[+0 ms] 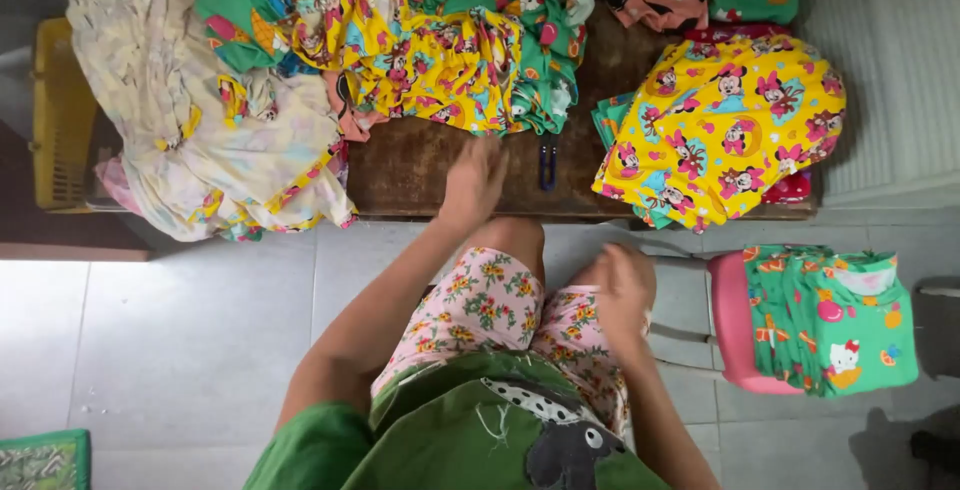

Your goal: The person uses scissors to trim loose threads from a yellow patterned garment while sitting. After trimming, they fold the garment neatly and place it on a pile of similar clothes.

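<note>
Left hand (472, 182): blurred, fingers spread, empty, over dark wooden table (420, 165); small blue-handled thread snips (548, 162) just beside it; right hand (625, 295): loosely curled near knee, grasp indiscernible; yellow cartoon-print garment heap (440, 65) behind.

Green short-sleeved top (450, 440) with a spotted black-and-white cartoon animal patch (555, 430); pink shorts (500, 315) with floral print. Bare forearms, no gloves.

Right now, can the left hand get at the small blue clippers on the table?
Probably yes. The left hand hovers over the wooden table, just beside the blue clippers, with bare wood between them and no cloth covering them.
</note>
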